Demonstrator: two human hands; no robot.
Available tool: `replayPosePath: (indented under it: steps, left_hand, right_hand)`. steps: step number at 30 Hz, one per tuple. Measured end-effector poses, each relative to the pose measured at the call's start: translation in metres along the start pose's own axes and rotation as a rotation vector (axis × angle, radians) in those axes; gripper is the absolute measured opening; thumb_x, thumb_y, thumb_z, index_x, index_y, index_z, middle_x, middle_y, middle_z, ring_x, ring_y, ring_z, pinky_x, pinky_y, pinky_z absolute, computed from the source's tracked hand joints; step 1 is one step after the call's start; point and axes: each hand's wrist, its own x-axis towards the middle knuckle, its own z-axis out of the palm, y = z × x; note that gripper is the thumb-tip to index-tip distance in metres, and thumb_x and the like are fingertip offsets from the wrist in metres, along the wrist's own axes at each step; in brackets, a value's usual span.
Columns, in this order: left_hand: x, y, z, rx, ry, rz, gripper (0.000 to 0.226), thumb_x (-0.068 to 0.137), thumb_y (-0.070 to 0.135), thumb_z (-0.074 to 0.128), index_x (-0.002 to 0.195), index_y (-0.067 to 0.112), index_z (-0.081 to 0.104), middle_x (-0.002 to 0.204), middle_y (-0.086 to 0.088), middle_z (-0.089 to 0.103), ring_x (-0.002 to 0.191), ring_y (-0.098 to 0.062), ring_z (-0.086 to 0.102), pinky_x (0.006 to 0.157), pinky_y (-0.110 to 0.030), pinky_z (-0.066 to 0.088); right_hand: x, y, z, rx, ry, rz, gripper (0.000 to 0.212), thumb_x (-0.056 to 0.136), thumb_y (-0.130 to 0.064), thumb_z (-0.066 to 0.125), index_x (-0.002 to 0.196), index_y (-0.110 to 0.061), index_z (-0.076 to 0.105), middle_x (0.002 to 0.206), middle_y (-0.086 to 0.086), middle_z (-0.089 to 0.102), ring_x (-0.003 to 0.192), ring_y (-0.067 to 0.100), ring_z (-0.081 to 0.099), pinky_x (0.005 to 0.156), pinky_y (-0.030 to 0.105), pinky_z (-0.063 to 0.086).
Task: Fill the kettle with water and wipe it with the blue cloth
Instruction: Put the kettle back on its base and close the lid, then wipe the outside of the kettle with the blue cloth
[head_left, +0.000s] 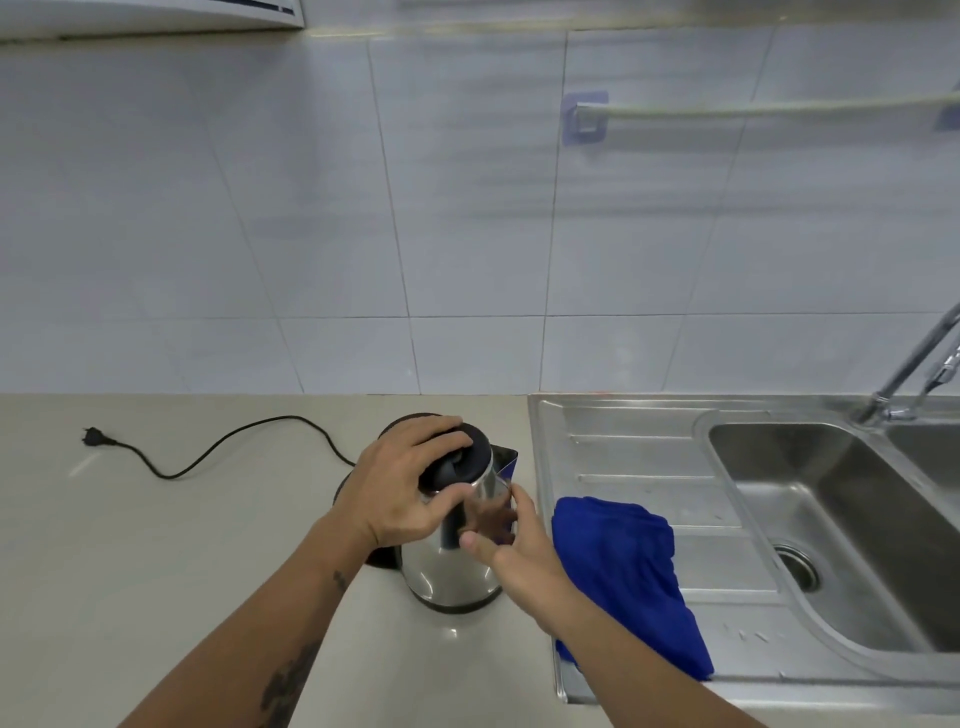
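A steel kettle (447, 571) with a black lid stands on the beige counter just left of the sink unit, tilted slightly. My left hand (400, 488) grips its top and handle from the left, covering part of the lid. My right hand (511, 551) is pressed against the kettle's right side, fingers curled around the steel wall. The blue cloth (628, 577) lies crumpled on the sink's drainboard, right beside my right wrist and partly hidden by my forearm. No water is visible.
The kettle's black base (382, 558) peeks out behind the kettle, its cord (223, 447) trailing left to a loose plug (93, 436). The sink basin (841, 519) and faucet (914, 364) are at the right. A towel rail (753, 109) hangs on the tiled wall.
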Motion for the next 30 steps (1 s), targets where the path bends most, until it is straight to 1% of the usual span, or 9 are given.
replayPosePath:
  steps: [7,11,14,17,19,22,24,27,30]
  left_hand:
    - [0.0,0.0,0.004,0.005,0.031,-0.007,0.045,0.074,0.046,0.075,0.111,0.02,0.075,0.127,0.006,0.068,0.115,-0.015,0.065,0.093,-0.035,0.055]
    - [0.001,0.001,0.007,0.054,0.059,-0.009,0.043,0.083,0.044,0.062,0.115,0.017,0.074,0.127,0.003,0.068,0.115,-0.018,0.064,0.096,-0.035,0.053]
    - [0.006,0.008,0.009,0.114,0.036,-0.051,0.048,0.09,0.042,0.048,0.126,0.017,0.067,0.134,0.002,0.064,0.121,-0.021,0.059,0.101,-0.038,0.049]
    - [0.013,0.011,0.013,0.143,-0.027,-0.11,0.055,0.094,0.046,0.036,0.141,0.025,0.054,0.148,0.006,0.05,0.135,-0.02,0.046,0.111,-0.041,0.04]
    - [0.012,0.011,0.013,0.098,-0.035,-0.149,0.057,0.094,0.045,0.037,0.147,0.027,0.046,0.155,0.005,0.042,0.141,-0.019,0.038,0.115,-0.041,0.034]
    - [-0.002,0.012,0.008,0.018,0.106,-0.244,0.056,0.089,0.036,0.051,0.143,0.022,0.051,0.15,0.001,0.047,0.136,-0.021,0.042,0.113,-0.038,0.034]
    - [-0.021,0.009,0.01,-0.004,0.242,-0.29,0.051,0.086,0.029,0.056,0.136,0.018,0.059,0.141,0.001,0.056,0.129,-0.021,0.05,0.109,-0.036,0.039]
    - [-0.049,0.003,0.024,-0.024,0.368,-0.29,0.046,0.087,0.017,0.058,0.133,0.012,0.063,0.138,-0.002,0.059,0.125,-0.022,0.054,0.107,-0.039,0.043]
    - [-0.058,0.002,0.033,-0.041,0.416,-0.301,0.047,0.089,0.007,0.057,0.135,0.013,0.062,0.141,-0.003,0.057,0.126,-0.024,0.051,0.111,-0.021,0.033]
  right_hand:
    - [0.002,-0.005,0.001,-0.022,0.025,0.002,0.062,0.078,-0.027,0.081,0.128,-0.042,0.048,0.117,-0.015,0.061,0.114,0.01,0.06,0.098,0.036,0.052]
    - [0.005,-0.009,-0.002,-0.024,0.01,-0.007,0.055,0.081,-0.022,0.079,0.124,-0.04,0.052,0.118,-0.015,0.062,0.112,0.008,0.06,0.094,0.031,0.049]
    - [0.013,-0.016,-0.008,-0.058,0.023,-0.027,0.04,0.083,-0.017,0.077,0.113,-0.034,0.058,0.114,-0.011,0.064,0.107,0.011,0.065,0.093,0.036,0.057]
    - [0.016,-0.026,-0.018,-0.069,-0.019,-0.045,0.039,0.086,-0.012,0.074,0.12,-0.025,0.06,0.122,-0.006,0.062,0.103,0.008,0.064,0.071,0.016,0.058]
    - [0.018,-0.026,-0.026,-0.154,-0.027,-0.03,0.052,0.088,-0.016,0.072,0.135,-0.024,0.054,0.131,-0.006,0.057,0.111,0.006,0.059,0.076,0.011,0.052]
    - [0.022,-0.011,-0.045,-0.383,0.084,0.046,0.067,0.089,-0.022,0.069,0.15,-0.023,0.04,0.149,0.003,0.046,0.134,0.023,0.048,0.102,0.034,0.045]
    - [0.022,0.006,-0.059,-0.622,0.127,0.127,0.07,0.089,-0.023,0.066,0.151,-0.021,0.035,0.153,0.009,0.04,0.135,0.028,0.044,0.106,0.042,0.045]
    - [0.014,0.034,-0.073,-0.916,0.125,0.395,0.089,0.085,-0.049,0.064,0.155,-0.027,0.014,0.163,0.014,0.007,0.148,0.041,0.013,0.113,0.064,0.025]
    - [0.009,0.057,-0.072,-1.032,0.134,0.459,0.095,0.083,-0.06,0.06,0.156,-0.029,0.006,0.162,0.016,0.004,0.149,0.043,0.008,0.114,0.066,0.021]
